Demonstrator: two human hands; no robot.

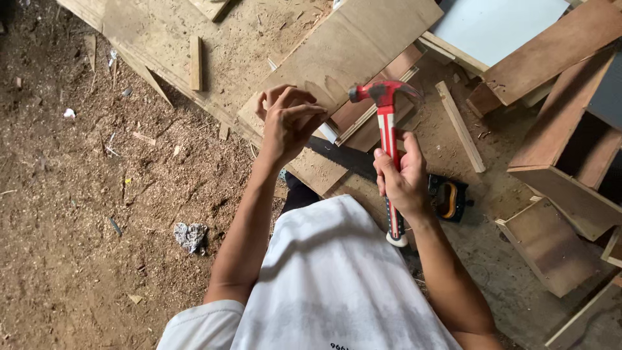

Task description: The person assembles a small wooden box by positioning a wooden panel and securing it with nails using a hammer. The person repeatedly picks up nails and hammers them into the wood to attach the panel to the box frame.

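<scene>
— Plywood board [350, 55] lay just beyond the left hand [287, 123], whose fingers were pinched together at its near edge, on what I couldn't tell.
— And the hammer [387, 129]?
— Right of the board, the right hand [403, 178] wrapped tight round its handle. 1 crooked swing could have caught those pinching fingertips.

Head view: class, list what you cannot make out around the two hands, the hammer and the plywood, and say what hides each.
- Head view: whatever the left hand pinches at the plywood panel edge is hidden by its curled fingers.
- The hammer handle's middle is covered by the right hand.
- The saw blade runs under both hands; its teeth are too small to see.
- The wooden boxes are cut off by the right edge.
</scene>
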